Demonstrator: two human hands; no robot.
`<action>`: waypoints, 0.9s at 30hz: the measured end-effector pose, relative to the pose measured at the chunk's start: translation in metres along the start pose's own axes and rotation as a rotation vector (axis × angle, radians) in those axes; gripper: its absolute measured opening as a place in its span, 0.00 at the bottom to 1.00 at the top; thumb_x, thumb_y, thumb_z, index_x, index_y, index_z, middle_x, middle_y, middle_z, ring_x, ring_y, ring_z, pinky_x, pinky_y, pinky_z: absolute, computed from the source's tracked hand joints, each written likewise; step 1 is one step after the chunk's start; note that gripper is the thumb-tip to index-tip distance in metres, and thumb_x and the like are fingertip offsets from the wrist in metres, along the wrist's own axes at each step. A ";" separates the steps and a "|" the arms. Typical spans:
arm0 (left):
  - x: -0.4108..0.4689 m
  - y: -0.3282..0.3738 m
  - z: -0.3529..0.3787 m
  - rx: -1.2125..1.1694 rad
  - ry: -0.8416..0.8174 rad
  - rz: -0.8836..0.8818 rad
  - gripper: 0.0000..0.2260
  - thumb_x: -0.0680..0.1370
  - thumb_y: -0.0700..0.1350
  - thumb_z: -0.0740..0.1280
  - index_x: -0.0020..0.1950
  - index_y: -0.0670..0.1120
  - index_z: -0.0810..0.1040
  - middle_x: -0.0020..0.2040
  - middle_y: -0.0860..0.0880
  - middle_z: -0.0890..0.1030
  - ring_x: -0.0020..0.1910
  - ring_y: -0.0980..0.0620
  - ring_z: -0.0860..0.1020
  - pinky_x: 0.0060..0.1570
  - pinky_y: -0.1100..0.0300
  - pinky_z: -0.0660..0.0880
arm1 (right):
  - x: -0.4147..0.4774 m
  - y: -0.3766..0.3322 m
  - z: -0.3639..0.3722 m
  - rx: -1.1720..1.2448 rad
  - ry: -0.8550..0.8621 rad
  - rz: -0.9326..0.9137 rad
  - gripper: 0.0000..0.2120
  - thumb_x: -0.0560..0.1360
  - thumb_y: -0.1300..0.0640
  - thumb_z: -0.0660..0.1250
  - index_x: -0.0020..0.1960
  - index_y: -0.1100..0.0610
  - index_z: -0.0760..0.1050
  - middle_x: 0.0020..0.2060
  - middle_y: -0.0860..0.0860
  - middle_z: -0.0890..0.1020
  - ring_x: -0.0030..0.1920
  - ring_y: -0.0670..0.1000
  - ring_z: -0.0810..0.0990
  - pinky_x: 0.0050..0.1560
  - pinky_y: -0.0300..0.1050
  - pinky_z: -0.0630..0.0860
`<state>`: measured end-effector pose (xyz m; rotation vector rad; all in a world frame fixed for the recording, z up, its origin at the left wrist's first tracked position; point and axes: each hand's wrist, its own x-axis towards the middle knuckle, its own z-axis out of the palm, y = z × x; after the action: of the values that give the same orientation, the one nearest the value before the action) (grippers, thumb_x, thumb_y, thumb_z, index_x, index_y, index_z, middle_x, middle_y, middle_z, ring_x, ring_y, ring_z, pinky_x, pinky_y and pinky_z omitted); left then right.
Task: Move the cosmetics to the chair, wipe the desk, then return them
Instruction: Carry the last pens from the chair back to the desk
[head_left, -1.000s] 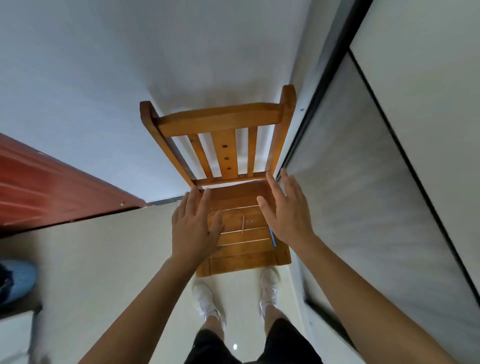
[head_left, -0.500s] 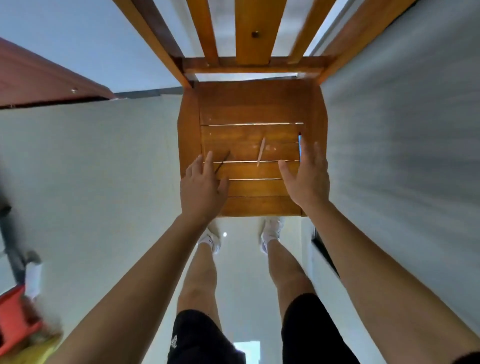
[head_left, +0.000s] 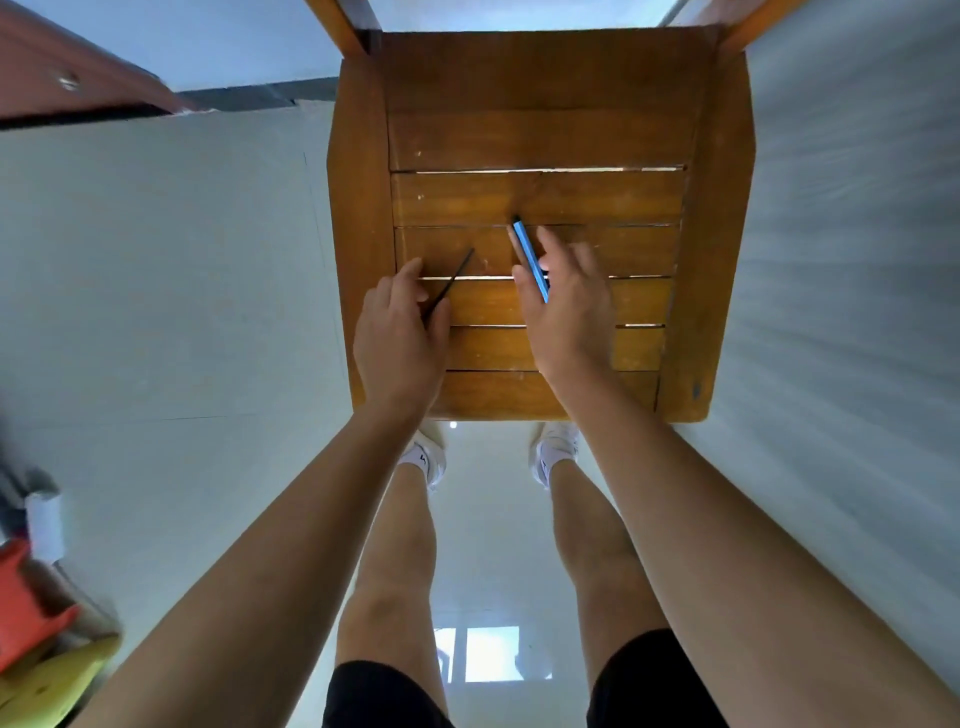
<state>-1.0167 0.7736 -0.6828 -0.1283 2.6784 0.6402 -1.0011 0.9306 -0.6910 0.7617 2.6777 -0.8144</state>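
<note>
Above the slatted wooden chair seat (head_left: 540, 135), the left hand (head_left: 397, 338) pinches a thin black pencil (head_left: 457, 273) slanting away rightward, while the right hand (head_left: 569, 306) grips a slim blue stick (head_left: 530, 260) slanting away leftward.

- No text, number, brand or sign can be read anywhere.
- Left white sock (head_left: 422, 458): a small dark mark near the cuff, too blurred to read as a letter or logo.
- Right white sock (head_left: 552, 457): a similar mark, equally unreadable.
- Blue stick (head_left: 531, 262) in the right hand (head_left: 571, 312) and thin black stick (head_left: 457, 273) in the left hand (head_left: 400, 338): any print is too small to tell.
</note>
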 end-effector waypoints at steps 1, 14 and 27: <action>0.000 0.000 0.001 -0.002 -0.004 0.020 0.17 0.81 0.50 0.65 0.69 0.47 0.74 0.56 0.49 0.81 0.53 0.50 0.78 0.52 0.58 0.76 | -0.001 0.001 0.000 0.039 0.008 -0.004 0.21 0.81 0.48 0.66 0.71 0.55 0.74 0.58 0.53 0.79 0.54 0.50 0.79 0.44 0.37 0.76; -0.003 0.008 0.011 -0.128 0.023 -0.053 0.13 0.78 0.45 0.69 0.62 0.45 0.79 0.50 0.50 0.83 0.45 0.56 0.78 0.43 0.74 0.68 | 0.012 0.008 -0.009 0.020 -0.121 0.041 0.13 0.80 0.46 0.68 0.57 0.54 0.82 0.44 0.49 0.82 0.41 0.49 0.79 0.33 0.34 0.70; -0.032 0.023 -0.064 -0.318 0.086 -0.104 0.10 0.74 0.41 0.70 0.55 0.47 0.83 0.45 0.53 0.81 0.40 0.60 0.78 0.42 0.78 0.69 | -0.035 -0.014 -0.065 0.129 -0.010 0.047 0.16 0.79 0.42 0.67 0.57 0.53 0.82 0.47 0.45 0.85 0.42 0.44 0.81 0.37 0.37 0.76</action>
<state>-1.0134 0.7651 -0.6084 -0.3854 2.6093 1.0436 -0.9848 0.9436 -0.6186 0.8441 2.6080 -0.9836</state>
